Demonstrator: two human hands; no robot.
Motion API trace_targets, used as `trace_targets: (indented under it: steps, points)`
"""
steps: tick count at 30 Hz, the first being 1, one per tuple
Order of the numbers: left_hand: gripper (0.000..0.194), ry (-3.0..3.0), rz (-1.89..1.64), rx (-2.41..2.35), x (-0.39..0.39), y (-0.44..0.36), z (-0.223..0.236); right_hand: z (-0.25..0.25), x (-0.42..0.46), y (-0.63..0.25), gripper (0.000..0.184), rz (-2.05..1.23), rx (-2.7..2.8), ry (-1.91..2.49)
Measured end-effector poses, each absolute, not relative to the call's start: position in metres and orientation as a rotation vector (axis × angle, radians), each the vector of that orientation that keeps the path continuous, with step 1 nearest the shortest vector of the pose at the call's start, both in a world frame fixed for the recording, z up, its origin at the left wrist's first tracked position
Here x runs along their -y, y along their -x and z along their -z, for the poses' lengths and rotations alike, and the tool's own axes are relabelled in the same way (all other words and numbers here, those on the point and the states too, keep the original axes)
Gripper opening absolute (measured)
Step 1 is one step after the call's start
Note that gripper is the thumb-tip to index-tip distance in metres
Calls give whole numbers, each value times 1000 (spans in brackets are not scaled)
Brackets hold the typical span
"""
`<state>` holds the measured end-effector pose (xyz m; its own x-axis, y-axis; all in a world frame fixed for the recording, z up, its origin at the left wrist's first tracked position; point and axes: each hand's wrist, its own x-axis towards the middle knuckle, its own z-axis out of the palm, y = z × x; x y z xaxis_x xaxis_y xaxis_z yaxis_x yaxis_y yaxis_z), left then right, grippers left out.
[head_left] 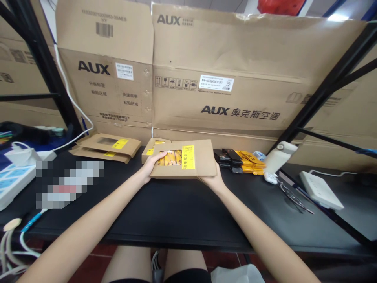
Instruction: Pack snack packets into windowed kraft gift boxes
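Printed cardboard (pixel 176 104) is standing upright as a wall behind a black table (pixel 182 212). A brown box (pixel 203 159) is filling the middle, tilting its windowed face toward the viewer; whether it is touching the table cannot be told. Two more boxes (pixel 120 147), stacked, are lying to its left, and another box (pixel 146 158) is peeking out behind its left end. A white bottle (pixel 278 159) is standing on the right. The person's left hand (pixel 149 169) is grasping the box's left end, and the right hand (pixel 215 181) is supporting its right end, fingers partly hidden underneath. Glasses (pixel 294 199) are lying near the bottle. Black packets (pixel 231 156) and orange packets (pixel 250 162) are lying between box and bottle. A yellow label (pixel 188 158) is showing beside the window.
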<state>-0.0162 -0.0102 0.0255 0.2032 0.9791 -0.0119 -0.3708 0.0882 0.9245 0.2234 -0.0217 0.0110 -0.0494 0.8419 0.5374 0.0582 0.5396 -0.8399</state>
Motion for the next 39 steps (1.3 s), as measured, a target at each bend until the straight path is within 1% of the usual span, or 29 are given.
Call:
trace_targets:
  steps: [3, 7, 10, 15, 19, 23, 25, 33, 39]
  points:
    - [48, -973, -1187, -802, 11, 16, -26, -18, 25, -221, 77, -745, 1458, 816]
    - [45, -947, -1202, -828, 12, 16, -28, -22, 29, -220, 77, -732, 1488, 849]
    - [42, -909, -1194, -835, 12, 16, -31, -22, 28, -222, 67, -758, 1523, 876]
    - [42, -870, -1198, -812, 13, 16, -33, -23, 29, -223, 49, -773, 1552, 871]
    - [38, -854, -1200, -814, 14, 17, -34, -27, 32, -222, 41, -872, 1536, 875]
    - [37, -858, -1204, -819, 13, 17, -34, -34, 34, -222, 42, -1064, 1509, 953]
    - [40, -873, -1204, -817, 13, 17, -33, -36, 35, -222, 45, -1090, 1484, 980]
    - [43, -894, -1210, -827, 12, 17, -32, -38, 39, -219, 46, -1009, 1477, 1007]
    - [45, -898, -1206, -818, 11, 17, -31, -36, 37, -219, 42, -987, 1496, 1033]
